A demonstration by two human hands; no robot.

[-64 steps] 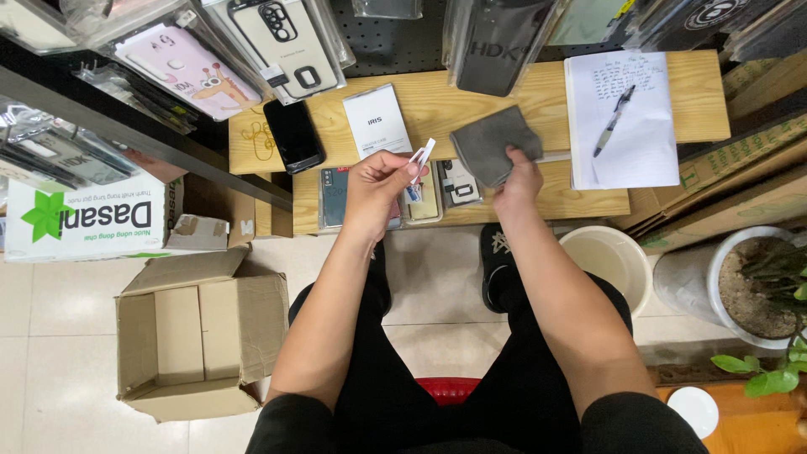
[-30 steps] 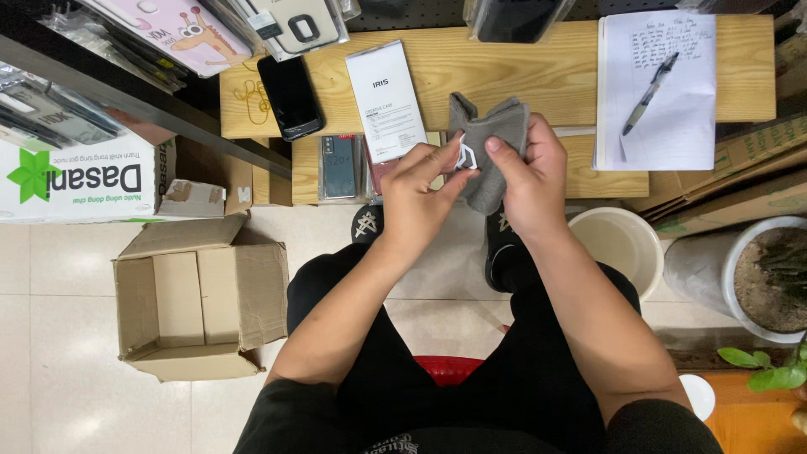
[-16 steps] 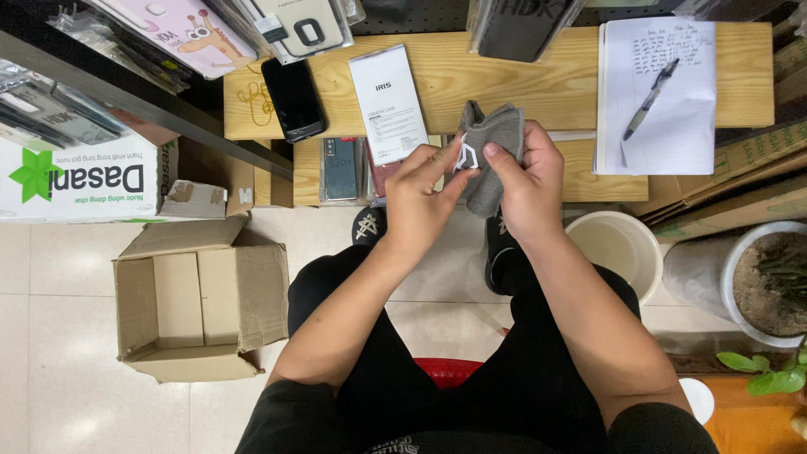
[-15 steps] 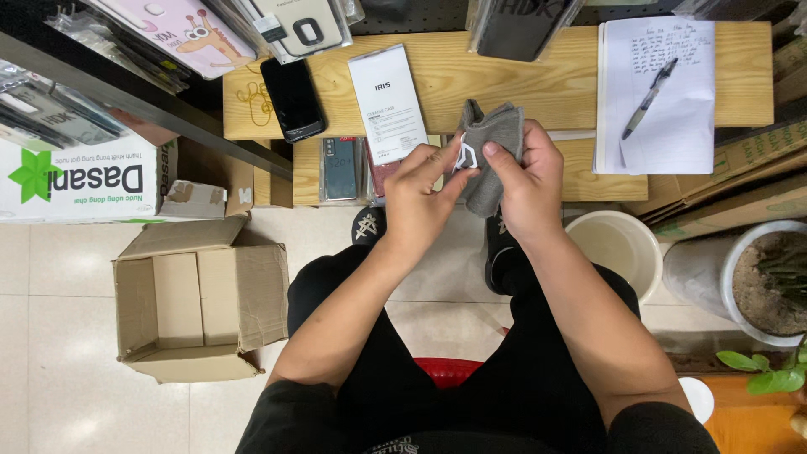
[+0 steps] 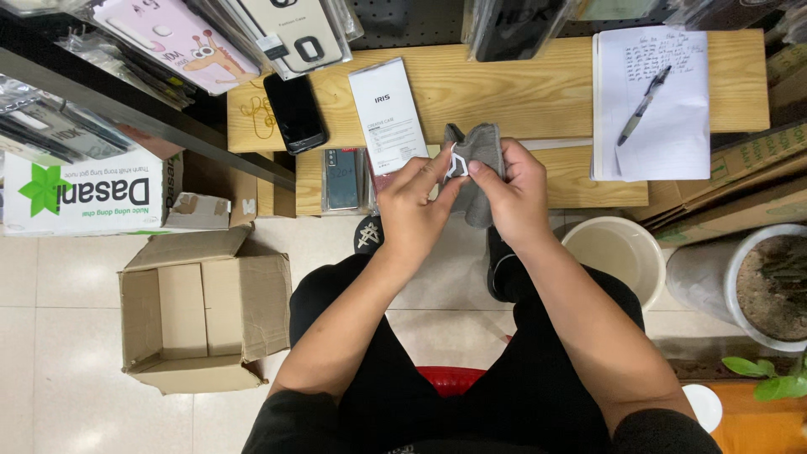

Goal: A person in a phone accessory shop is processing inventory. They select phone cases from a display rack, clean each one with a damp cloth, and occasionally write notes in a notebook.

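Observation:
My left hand (image 5: 412, 206) and my right hand (image 5: 513, 197) meet in front of me, above a low wooden bench (image 5: 521, 92). My right hand grips a crumpled grey cloth (image 5: 475, 151). Between the thumbs and fingertips of both hands sits a small white packet (image 5: 456, 166), pressed against the cloth. A white rectangular box (image 5: 387, 113) lies on the bench just left of my left hand. A black phone (image 5: 294, 112) lies further left on the bench.
A notepad with a pen (image 5: 651, 101) lies at the bench's right end. Phone cases (image 5: 244, 34) hang on a rack at the top left. An open cardboard box (image 5: 202, 307) stands on the tiled floor at left. A white bucket (image 5: 618, 252) and a plant pot (image 5: 769, 286) stand at right.
Two seconds ago my left hand held the white packet up while the right pressed the cloth flat on the bench. Both hands have since come together around cloth and packet, barely moving lately.

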